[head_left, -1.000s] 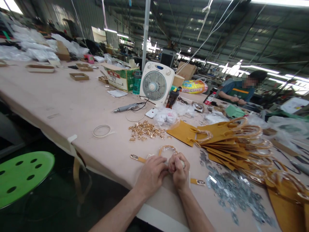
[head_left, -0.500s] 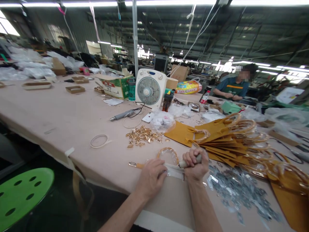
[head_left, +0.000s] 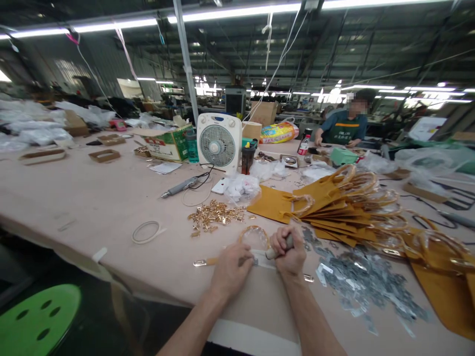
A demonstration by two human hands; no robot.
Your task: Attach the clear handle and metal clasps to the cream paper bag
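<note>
A bag panel (head_left: 260, 294), beige with a pale upper edge, lies flat in front of me. A looped amber handle (head_left: 253, 229) in clear wrap stands out beyond that edge. My left hand (head_left: 233, 267) grips the panel's edge, thumb and fingers close together by a small metal plate (head_left: 255, 261). My right hand (head_left: 289, 252) is wrapped round a tool with a thick pale grey handle (head_left: 272, 253), tilted down against the edge; its tip is hidden. A strap end with a gold buckle (head_left: 199, 263) sticks out left of my left hand, and another gold fitting (head_left: 308, 278) shows beside my right wrist.
Gold fittings (head_left: 215, 215) lie heaped beyond my hands, grey metal plates (head_left: 367, 277) to the right. Mustard bag pieces (head_left: 334, 210) fan out behind. A power screwdriver (head_left: 180, 188), a fan (head_left: 218, 141) and a green stool (head_left: 44, 316) stand around. A co-worker (head_left: 343, 126) is across the table.
The view has tilted and shifted a little. My right hand still holds the tool at the edge, its wrist slightly turned. The co-worker's hands have moved apart.
</note>
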